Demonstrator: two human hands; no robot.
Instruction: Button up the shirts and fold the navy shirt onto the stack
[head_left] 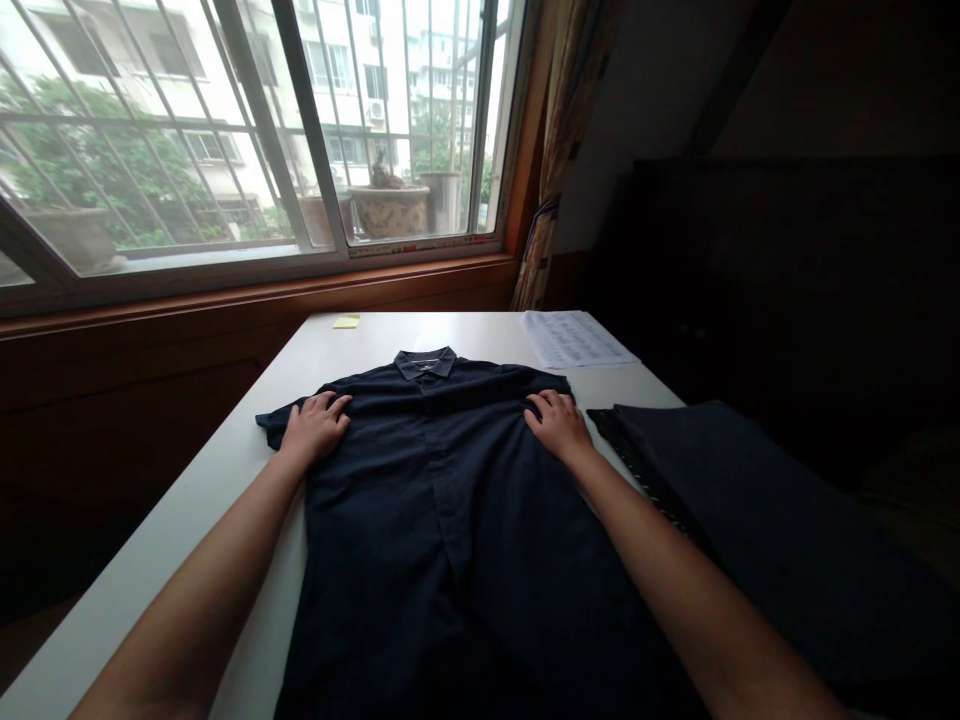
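A dark navy short-sleeved shirt [480, 470] lies front side up on the white table [195, 520], its collar pointing toward the window. Near the sleeve on the left, my left hand [316, 425] rests on the cloth with its fingers spread and slightly bent. My right hand [559, 422] lies on the shirt by the other sleeve, fingers apart and a little curled. Neither hand appears to grip the fabric. The shirt's lower end runs toward me and out of the bottom of the view.
Dark folded cloth [750, 500] lies along the table's right side, beside my right forearm. Printed paper sheets [577, 340] are at the far right corner, and a yellow sticky note [346, 322] at the far left. Behind the table are a barred window [337, 200] and a tied curtain [551, 200].
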